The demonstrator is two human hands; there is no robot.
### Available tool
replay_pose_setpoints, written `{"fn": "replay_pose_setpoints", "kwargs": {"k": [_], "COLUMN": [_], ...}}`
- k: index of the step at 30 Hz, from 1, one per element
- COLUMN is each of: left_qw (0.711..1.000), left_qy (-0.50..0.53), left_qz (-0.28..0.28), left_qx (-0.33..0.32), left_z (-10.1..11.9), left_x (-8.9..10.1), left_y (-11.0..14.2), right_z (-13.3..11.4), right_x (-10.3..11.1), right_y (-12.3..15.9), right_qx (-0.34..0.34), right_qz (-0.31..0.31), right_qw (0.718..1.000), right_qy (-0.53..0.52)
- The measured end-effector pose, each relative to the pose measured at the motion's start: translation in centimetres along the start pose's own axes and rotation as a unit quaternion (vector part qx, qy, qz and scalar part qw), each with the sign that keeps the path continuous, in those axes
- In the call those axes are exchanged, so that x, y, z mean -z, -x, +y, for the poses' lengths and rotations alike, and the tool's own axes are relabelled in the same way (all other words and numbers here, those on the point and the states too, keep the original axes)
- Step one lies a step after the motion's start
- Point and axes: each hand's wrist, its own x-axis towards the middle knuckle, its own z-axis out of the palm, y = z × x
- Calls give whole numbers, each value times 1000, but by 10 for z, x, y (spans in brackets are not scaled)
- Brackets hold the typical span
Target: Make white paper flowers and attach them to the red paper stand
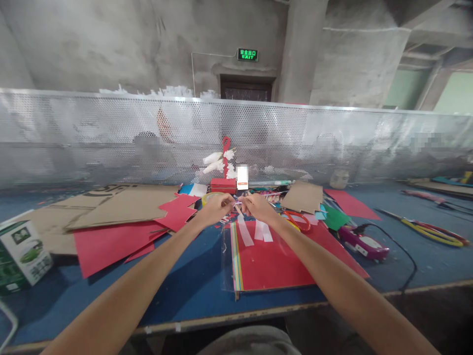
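Note:
My left hand point(219, 206) and my right hand point(257, 207) meet above the middle of the table, their fingertips pinched close together. Between them runs a thin pale strip point(237, 203), gripped from both sides; its material is too small to make out. Just below the fingers, white paper strips point(245, 232) lie on a stack of red paper point(281, 268) in a clear sleeve. A white phone-like screen point(242, 176) stands upright behind my hands. Beside it, a red box point(223, 185) sits under a red stem with white flowers point(218, 161).
Cardboard sheets point(118, 206) and red paper pieces point(111, 246) cover the left side, near a green-and-white carton point(24, 254). Orange-handled scissors point(301, 220), a purple corded device point(364, 245) and yellow-red-handled pliers point(428, 230) lie right. A perforated metal screen point(288, 133) closes off the back.

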Motion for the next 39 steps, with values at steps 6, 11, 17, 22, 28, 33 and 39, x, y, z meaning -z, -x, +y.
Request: {"fn": "replay_pose_setpoints", "kwargs": {"k": [6, 11, 17, 22, 28, 33, 39], "left_qw": [1000, 998, 1000, 1000, 1000, 1000, 999], "left_qy": [12, 48, 17, -2, -3, 6, 40], "left_qz": [-7, -2, 4, 4, -11, -7, -1], "left_qx": [21, 38, 23, 7, 2, 13, 27], "left_z": [-4, -13, -6, -2, 1, -4, -8], "left_x": [0, -2, -1, 0, 1, 0, -2], "left_y": [0, -1, -1, 1, 3, 1, -1], "right_z": [-1, -1, -4, 0, -2, -5, -5], "right_x": [1, 2, 6, 6, 5, 2, 1], "right_y": [2, 2, 3, 3, 3, 3, 3], "right_qx": [12, 31, 51, 1, 54, 60, 62], "right_qz": [11, 52, 52, 20, 29, 35, 40], "right_qw": [998, 996, 997, 999, 998, 998, 997], "right_qy": [-62, -67, 38, 47, -4, 7, 8]}}
